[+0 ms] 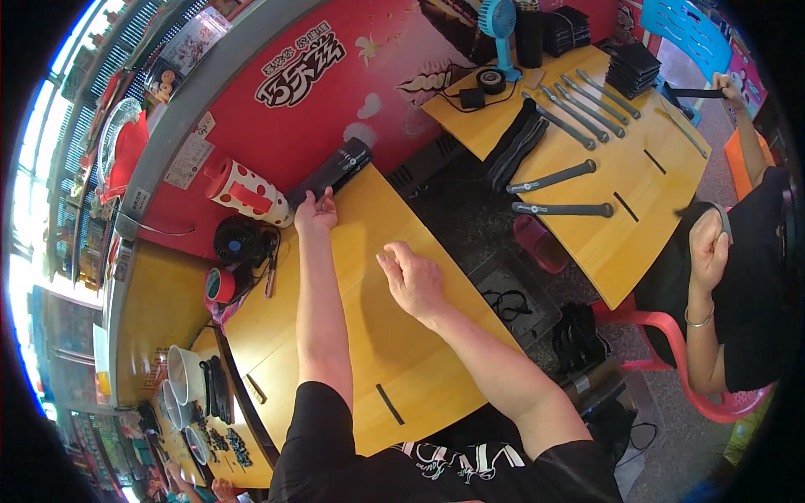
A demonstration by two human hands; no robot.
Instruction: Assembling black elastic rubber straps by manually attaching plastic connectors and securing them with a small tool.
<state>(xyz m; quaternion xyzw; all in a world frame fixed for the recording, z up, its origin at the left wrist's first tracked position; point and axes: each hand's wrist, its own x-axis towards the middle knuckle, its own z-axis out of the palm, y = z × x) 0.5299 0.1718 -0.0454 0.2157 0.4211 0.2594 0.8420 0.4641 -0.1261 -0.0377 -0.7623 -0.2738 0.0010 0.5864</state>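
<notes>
My left hand [317, 211] is at the far end of the table, palm turned up and fingers apart, against the near end of a long black bundle of flat pieces [340, 168]. No grip on the bundle shows. Over the middle of the yellow table [360, 360] hovers my right hand [412, 281], its fingers loosely bent and apart, with nothing visible in them. A short dark strip [390, 404] lies on the tabletop close to my body.
Left of my left arm stand a red-and-white spotted jug [250, 194], a small black fan [236, 241] and a red tape roll [220, 285]. On the right-hand table [587, 239] lie several dark straps [563, 210]. A co-worker's hand [711, 247] is beside it, near a pink chair [662, 318].
</notes>
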